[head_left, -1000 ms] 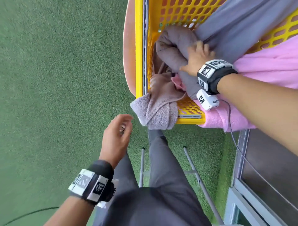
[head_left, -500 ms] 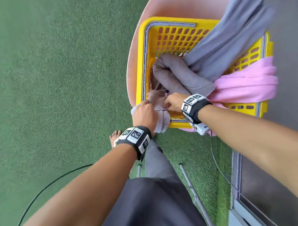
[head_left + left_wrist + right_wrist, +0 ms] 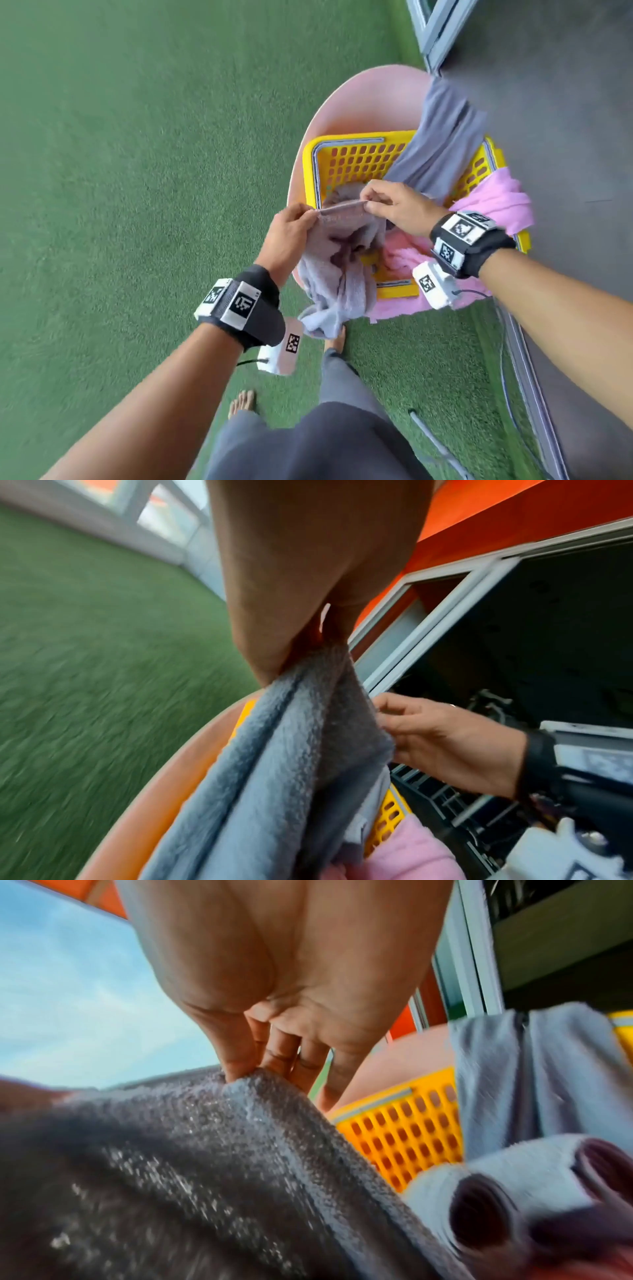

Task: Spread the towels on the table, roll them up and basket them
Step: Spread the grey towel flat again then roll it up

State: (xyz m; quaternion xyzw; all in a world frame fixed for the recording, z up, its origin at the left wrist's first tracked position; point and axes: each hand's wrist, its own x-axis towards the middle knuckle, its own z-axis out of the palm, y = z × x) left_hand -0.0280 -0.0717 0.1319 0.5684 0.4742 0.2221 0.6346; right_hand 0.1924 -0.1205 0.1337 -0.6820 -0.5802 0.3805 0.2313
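Left hand [image 3: 289, 233] and right hand [image 3: 397, 205] each pinch the top edge of a mauve-grey terry towel [image 3: 337, 267] with curled fingers [image 3: 240, 1053], holding it above the yellow perforated plastic basket [image 3: 356, 161], which holds grey and pink towels

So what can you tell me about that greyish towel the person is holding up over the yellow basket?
The greyish towel looks like soft, fluffy terry cloth in a mauve-grey shade. Its top edge is stretched almost straight between the left hand and the right hand, each pinching it with thumb and fingers. Below that edge it hangs loose and crumpled, draping over the near rim of the yellow basket, its lower end dangling outside. It lies against the pink towel beside it.
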